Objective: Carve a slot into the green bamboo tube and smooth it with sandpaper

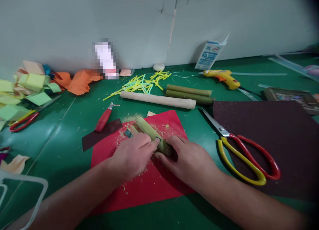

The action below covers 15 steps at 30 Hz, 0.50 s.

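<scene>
In the head view, the pale-green cylindrical bamboo tube (146,127) lies mid-frame, long axis slanting upper left to lower right. The right hand (189,160) grips its lower end; the left hand (134,155) curls narrow against it, contents hidden. The flat red sheet (139,193) leaves room below.

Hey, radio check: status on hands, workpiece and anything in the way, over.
Left hand curled against the bamboo piece, its hold unclear; right hand gripping the near end. Shavings littering red sheet below. Scissors off right.
</scene>
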Available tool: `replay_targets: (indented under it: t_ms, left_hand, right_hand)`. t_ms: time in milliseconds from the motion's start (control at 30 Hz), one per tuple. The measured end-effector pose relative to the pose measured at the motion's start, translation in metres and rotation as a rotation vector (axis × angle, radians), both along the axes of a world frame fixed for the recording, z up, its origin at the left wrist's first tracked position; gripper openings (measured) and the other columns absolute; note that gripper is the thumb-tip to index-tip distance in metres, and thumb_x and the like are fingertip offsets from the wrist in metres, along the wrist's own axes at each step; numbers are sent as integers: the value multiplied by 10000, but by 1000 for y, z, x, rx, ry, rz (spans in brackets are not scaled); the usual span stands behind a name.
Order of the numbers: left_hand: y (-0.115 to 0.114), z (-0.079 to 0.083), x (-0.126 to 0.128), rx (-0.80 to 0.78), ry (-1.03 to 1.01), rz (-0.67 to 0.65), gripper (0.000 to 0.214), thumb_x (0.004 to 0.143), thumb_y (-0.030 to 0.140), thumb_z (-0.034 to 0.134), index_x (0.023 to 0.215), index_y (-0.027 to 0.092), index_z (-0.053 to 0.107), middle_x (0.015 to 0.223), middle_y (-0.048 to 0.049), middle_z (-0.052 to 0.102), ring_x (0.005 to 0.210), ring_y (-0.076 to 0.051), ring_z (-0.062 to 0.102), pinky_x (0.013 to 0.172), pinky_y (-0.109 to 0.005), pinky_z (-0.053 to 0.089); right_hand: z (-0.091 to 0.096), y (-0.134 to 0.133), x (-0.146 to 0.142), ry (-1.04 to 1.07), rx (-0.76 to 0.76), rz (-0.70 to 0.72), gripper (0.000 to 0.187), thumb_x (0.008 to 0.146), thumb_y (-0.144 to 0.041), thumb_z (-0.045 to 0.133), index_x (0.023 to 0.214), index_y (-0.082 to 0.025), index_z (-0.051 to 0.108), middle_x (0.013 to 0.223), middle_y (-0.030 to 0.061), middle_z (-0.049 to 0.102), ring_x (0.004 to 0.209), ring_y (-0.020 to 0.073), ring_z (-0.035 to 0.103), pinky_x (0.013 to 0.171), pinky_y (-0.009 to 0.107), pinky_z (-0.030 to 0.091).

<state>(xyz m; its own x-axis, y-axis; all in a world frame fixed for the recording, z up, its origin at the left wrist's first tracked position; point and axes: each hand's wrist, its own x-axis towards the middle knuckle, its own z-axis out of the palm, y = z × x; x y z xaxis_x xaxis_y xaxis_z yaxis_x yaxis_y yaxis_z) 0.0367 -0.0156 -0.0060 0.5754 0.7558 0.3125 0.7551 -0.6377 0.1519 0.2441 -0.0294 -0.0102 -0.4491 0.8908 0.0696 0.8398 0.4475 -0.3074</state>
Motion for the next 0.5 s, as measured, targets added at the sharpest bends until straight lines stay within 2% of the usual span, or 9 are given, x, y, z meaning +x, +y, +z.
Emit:
replay_targets:
  t_ms: [33,133,167,267,300,400,433,500]
  left_hand:
    - [0,0,0,-16,-2,-5,348,966,252,316,1062,149,635,746,-45,592,694,-142,557,626,-251,464]
    - [2,-1,-2,14,-77,138,323,957,258,354,1020,134,645,802,-66,590,758,-158,556,674,-277,468]
    - [2,-1,-2,13,-74,133,322,956,251,351,1026,132,642,790,-63,583,745,-157,550,666,-277,464]
    - [1,-1,-2,-44,8,-22,338,959,229,323,1141,146,596,761,-47,580,692,-148,541,621,-264,448]
    - [1,-1,-2,-37,9,-34,336,962,239,325,1136,152,599,764,-47,584,703,-149,547,625,-263,449]
    - [1,-1,-2,26,-54,110,335,965,269,337,1046,140,636,791,-63,585,761,-162,556,674,-279,458]
    - [0,-1,-1,28,-55,118,339,964,265,334,1046,134,636,784,-65,582,752,-163,554,667,-280,457]
    - [-4,-2,2,-10,-13,31,344,962,242,321,1096,136,620,752,-56,578,696,-156,547,616,-270,449]
  right_hand:
    - [0,0,0,-1,-1,-5,277,819,-482,515,805,-205,518,678,15,611,559,163,561,481,274,228]
    - [0,1,1,-17,8,-27,314,820,-518,499,791,-205,515,659,18,603,563,170,561,485,274,228]
    - [0,1,1,-14,-1,-25,311,817,-516,504,789,-206,514,658,17,603,562,169,561,486,273,227]
    - [1,1,1,10,-52,-11,282,807,-491,527,798,-209,513,676,12,614,562,166,561,486,271,227]
    - [1,1,1,11,-63,-15,281,808,-489,528,798,-209,511,683,13,616,567,168,562,488,271,229]
    - [2,1,0,-8,-72,-37,291,811,-497,520,787,-207,505,685,18,614,576,174,563,495,272,237]
    - [2,2,0,-8,-77,-35,290,811,-497,521,785,-208,503,685,17,613,576,174,562,497,272,240]
    - [2,2,0,4,-91,-27,275,806,-483,532,786,-210,504,684,11,614,574,169,561,495,270,243]
